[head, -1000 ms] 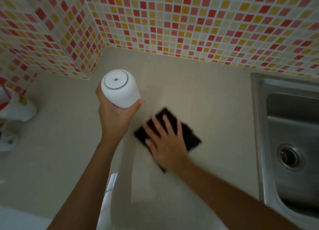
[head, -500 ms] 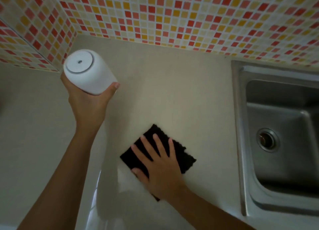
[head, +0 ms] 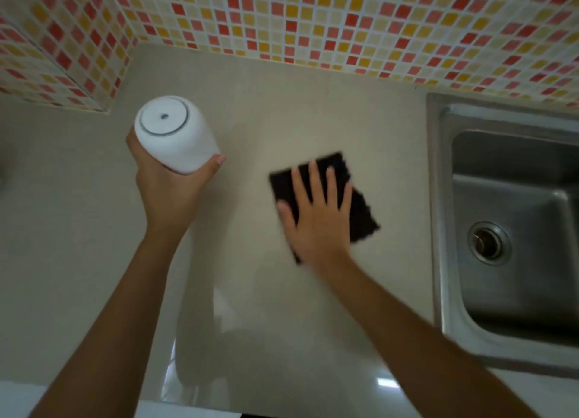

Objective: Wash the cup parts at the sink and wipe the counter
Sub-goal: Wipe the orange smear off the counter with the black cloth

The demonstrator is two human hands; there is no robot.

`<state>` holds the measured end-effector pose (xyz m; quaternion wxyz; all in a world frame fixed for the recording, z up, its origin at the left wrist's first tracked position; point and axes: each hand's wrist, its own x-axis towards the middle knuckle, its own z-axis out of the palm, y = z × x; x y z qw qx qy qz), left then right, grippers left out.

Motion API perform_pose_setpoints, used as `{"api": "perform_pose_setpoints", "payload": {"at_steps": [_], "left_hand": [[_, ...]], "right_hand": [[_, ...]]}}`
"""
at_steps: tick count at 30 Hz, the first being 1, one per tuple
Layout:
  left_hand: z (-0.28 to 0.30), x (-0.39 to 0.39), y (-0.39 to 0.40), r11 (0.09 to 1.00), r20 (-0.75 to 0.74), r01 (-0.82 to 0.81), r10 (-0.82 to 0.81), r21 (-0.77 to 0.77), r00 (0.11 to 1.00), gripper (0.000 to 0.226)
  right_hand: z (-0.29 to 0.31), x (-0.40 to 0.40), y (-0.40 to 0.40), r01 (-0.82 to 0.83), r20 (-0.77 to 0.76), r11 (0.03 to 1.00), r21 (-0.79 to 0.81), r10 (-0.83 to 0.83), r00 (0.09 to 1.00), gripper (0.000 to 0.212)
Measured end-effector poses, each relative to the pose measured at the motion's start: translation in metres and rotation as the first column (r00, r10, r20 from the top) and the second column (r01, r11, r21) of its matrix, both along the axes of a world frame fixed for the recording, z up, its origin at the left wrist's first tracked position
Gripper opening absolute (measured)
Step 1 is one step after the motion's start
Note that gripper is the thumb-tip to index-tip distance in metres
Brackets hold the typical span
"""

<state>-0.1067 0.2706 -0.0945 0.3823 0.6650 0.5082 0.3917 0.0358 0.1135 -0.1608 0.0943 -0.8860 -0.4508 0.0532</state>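
Nearest the viewer, two bare forearms reach out over the beige counter [head: 78, 229], whose front edge shows a glossy reflection. The right hand [head: 318, 217] lies flat with fingers spread, pressing a dark cleaning cloth [head: 360, 210] onto the counter, just left of the steel sink [head: 438, 198]; the cloth's edges are smeared with motion, so the wiping step appears to be in hand. The left hand [head: 166, 188] is wrapped round a white cup body [head: 175, 135], held upside down and lifted clear of the counter, its ringed base with a small central dot facing the camera. Further right the sink basin shows its round drain [head: 488, 243], and no other cup parts can be seen there. Beyond, a mosaic tiled wall [head: 313, 19] in red, orange and cream closes the corner. The next move likely calls for sweeping the cloth over the unwiped stretch while keeping the cup aloft. No brand, label or writing can be read anywhere
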Motion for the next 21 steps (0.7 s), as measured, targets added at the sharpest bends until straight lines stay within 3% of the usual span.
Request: {"api": "perform_pose_setpoints", "payload": {"at_steps": [3,5,8,12,14,18,21], "left_hand": [[0.004,0.010,0.003,1.000,0.051,-0.010,0.010,0.009,0.999,0.103],[0.005,0.017,0.003,1.000,0.076,-0.010,0.009,0.015,0.997,0.103],[0.009,0.022,0.000,1.000,0.094,-0.019,0.016,0.022,0.995,0.103],[0.013,0.014,-0.006,0.999,0.061,-0.012,0.008,0.052,0.998,0.102],[0.013,0.008,-0.008,0.998,0.042,-0.027,0.024,0.051,0.999,0.102],[0.012,0.004,-0.007,0.996,0.054,-0.072,0.069,0.050,0.996,0.099],[0.008,0.011,-0.005,0.998,0.052,-0.046,0.043,0.050,0.998,0.100]], "right_hand": [[0.009,-0.075,-0.086,-0.144,-0.039,0.989,-0.039,0.142,0.989,0.065],[0.009,-0.080,-0.105,-0.206,-0.068,0.976,-0.066,0.201,0.977,0.065],[0.004,-0.036,-0.051,-0.170,-0.041,0.984,-0.051,0.168,0.985,0.063],[0.002,0.037,0.078,0.084,-0.051,0.989,-0.119,-0.090,0.995,0.066],[-0.001,0.033,0.108,0.119,-0.055,0.982,-0.144,-0.128,0.990,0.065],[-0.002,-0.064,0.051,-0.155,-0.057,0.987,0.034,0.157,0.986,0.062],[0.004,-0.125,-0.017,-0.374,-0.134,0.927,0.018,0.373,0.918,0.058]]}}
